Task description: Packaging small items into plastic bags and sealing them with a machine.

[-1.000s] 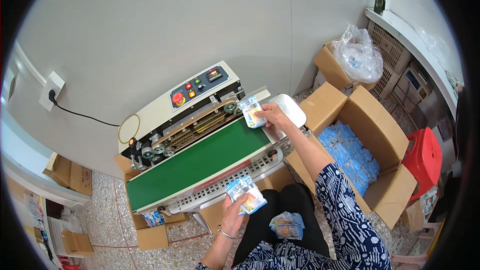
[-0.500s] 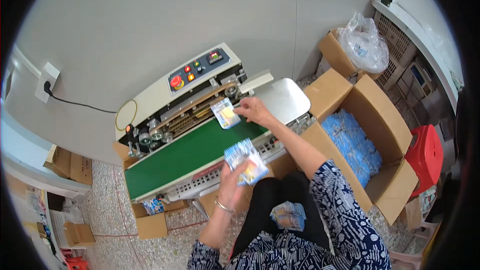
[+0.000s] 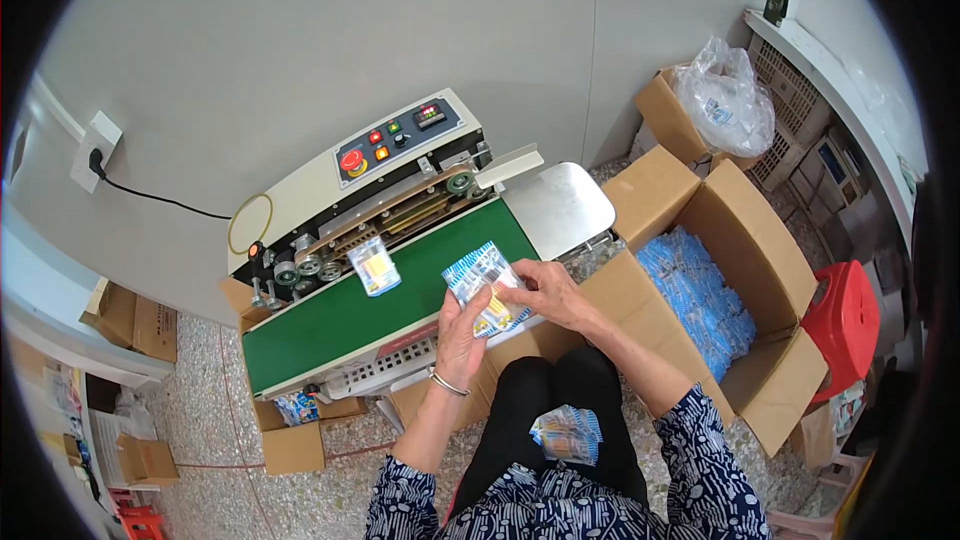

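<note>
Both my hands meet over the near edge of a green conveyor belt [image 3: 290,345] on a bag sealing machine [image 3: 310,185]. My left hand [image 3: 462,340] grips a few small clear plastic packets [image 3: 478,268] with blue striped ends. From the right, my right hand [image 3: 552,295] has its fingers closed on the same packets. Another packet [image 3: 375,267], with a yellow piece inside, stands against the machine's sealing side on the belt, left of my hands. More packets [image 3: 568,434] lie in a pile on my lap.
An open cardboard box [image 3: 765,230] full of blue packets [image 3: 695,300] stands at right, beside a red stool [image 3: 848,325]. A metal plate [image 3: 560,210] extends the belt's right end. Under its left end sits another box [image 3: 293,450]. A bagged carton [image 3: 665,115] stands behind.
My right hand has let go of the packet at the belt and come back to the packets in my left hand. The released packet has travelled left along the machine.
</note>
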A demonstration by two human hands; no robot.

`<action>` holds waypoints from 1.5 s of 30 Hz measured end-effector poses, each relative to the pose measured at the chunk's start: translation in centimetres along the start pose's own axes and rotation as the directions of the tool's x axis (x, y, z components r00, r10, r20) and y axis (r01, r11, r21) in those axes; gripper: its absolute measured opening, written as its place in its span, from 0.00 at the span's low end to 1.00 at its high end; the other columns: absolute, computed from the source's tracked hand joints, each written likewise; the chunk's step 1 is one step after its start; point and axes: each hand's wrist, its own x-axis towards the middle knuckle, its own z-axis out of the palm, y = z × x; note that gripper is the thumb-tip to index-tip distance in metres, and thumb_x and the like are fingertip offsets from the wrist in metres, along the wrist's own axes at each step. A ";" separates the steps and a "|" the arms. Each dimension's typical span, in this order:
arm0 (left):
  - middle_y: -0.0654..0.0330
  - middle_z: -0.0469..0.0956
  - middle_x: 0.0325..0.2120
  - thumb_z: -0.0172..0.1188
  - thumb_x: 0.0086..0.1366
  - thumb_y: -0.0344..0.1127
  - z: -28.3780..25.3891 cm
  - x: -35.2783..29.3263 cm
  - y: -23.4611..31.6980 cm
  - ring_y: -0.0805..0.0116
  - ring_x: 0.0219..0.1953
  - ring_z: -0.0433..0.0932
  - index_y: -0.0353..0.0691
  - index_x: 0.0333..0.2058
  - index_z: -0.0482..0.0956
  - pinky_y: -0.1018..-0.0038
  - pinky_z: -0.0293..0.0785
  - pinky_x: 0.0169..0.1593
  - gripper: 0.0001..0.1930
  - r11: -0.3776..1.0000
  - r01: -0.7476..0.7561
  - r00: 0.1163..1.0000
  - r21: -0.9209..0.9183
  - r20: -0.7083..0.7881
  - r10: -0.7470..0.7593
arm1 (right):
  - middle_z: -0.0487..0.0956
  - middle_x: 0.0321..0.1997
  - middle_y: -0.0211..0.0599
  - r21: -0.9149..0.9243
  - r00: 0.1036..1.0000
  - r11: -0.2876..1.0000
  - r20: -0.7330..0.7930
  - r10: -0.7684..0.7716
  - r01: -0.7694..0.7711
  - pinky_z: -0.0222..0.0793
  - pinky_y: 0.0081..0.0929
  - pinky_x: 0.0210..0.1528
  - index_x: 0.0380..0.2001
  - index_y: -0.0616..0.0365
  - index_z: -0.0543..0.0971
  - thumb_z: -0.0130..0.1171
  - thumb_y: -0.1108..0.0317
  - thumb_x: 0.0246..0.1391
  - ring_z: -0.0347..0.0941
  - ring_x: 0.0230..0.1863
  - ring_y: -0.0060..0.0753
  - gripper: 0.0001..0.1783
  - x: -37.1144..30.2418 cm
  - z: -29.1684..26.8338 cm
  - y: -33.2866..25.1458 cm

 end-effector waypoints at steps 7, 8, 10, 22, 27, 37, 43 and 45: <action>0.60 0.73 0.44 0.57 0.59 0.26 -0.3 0.3 -0.4 0.70 0.45 0.74 0.39 0.50 0.65 0.73 0.71 0.50 0.20 0.999 -0.017 1.000 0.037 0.013 0.017 | 0.74 0.18 0.40 0.095 0.999 0.994 -0.005 0.053 -0.053 0.70 0.23 0.20 0.31 0.69 0.76 0.55 0.62 0.52 0.72 0.19 0.24 0.16 -0.2 -0.2 0.1; 0.60 0.73 0.45 0.58 0.58 0.25 -0.4 0.5 -0.4 0.70 0.45 0.74 0.39 0.50 0.65 0.72 0.71 0.50 0.21 1.000 -0.011 1.000 0.019 0.007 0.011 | 0.75 0.20 0.39 0.113 0.999 0.993 -0.011 0.049 -0.047 0.71 0.22 0.20 0.31 0.69 0.76 0.54 0.63 0.53 0.72 0.20 0.22 0.15 -0.2 -0.3 0.0; 0.60 0.73 0.45 0.58 0.58 0.25 -0.5 0.7 -0.3 0.70 0.45 0.74 0.39 0.50 0.65 0.72 0.71 0.50 0.21 1.000 -0.009 1.000 -0.001 0.002 0.009 | 0.76 0.21 0.38 0.126 0.999 0.991 -0.015 0.041 -0.039 0.72 0.20 0.21 0.31 0.69 0.76 0.54 0.64 0.53 0.73 0.21 0.21 0.14 0.0 -0.5 0.2; 0.59 0.74 0.44 0.57 0.55 0.21 -3.8 3.2 -0.8 0.68 0.46 0.74 0.38 0.49 0.67 0.72 0.71 0.50 0.22 0.995 -0.086 0.991 -0.059 -0.103 0.080 | 0.80 0.29 0.29 0.619 0.940 0.738 0.003 0.341 -0.270 0.71 0.15 0.23 0.37 0.59 0.78 0.57 0.61 0.53 0.74 0.26 0.17 0.13 3.7 -2.2 3.0; 0.60 0.75 0.43 0.57 0.55 0.20 -4.6 1.6 0.1 0.68 0.44 0.75 0.39 0.48 0.68 0.71 0.72 0.50 0.21 0.995 -0.099 0.982 -0.021 -0.162 0.094 | 0.79 0.31 0.30 0.586 0.899 0.753 -0.093 0.428 -0.298 0.71 0.16 0.25 0.36 0.58 0.77 0.57 0.61 0.54 0.74 0.29 0.19 0.13 8.1 -3.3 5.1; 0.61 0.76 0.41 0.56 0.54 0.19 -5.9 -1.0 -0.3 0.68 0.43 0.76 0.39 0.47 0.69 0.72 0.73 0.49 0.20 0.998 -0.052 0.978 -0.036 -0.202 0.044 | 0.78 0.27 0.30 0.510 0.929 0.810 -0.052 0.366 -0.290 0.67 0.15 0.21 0.34 0.58 0.79 0.57 0.61 0.53 0.73 0.24 0.18 0.12 13.9 -0.1 5.7; 0.61 0.75 0.42 0.57 0.56 0.21 -5.5 -1.3 0.1 0.72 0.43 0.75 0.38 0.48 0.68 0.73 0.71 0.50 0.20 0.999 -0.029 0.985 -0.022 -0.172 0.025 | 0.77 0.22 0.29 0.304 0.958 0.912 0.017 0.285 -0.276 0.65 0.16 0.17 0.30 0.59 0.80 0.58 0.63 0.50 0.70 0.21 0.19 0.10 14.7 1.4 5.4; 0.61 0.75 0.42 0.57 0.56 0.21 -4.9 -1.1 0.0 0.72 0.43 0.75 0.38 0.48 0.68 0.73 0.71 0.50 0.20 1.000 -0.016 0.989 -0.016 -0.150 0.013 | 0.76 0.21 0.29 0.346 0.967 0.904 0.040 0.252 -0.250 0.65 0.16 0.17 0.30 0.62 0.80 0.58 0.63 0.50 0.69 0.19 0.19 0.12 14.8 1.2 6.0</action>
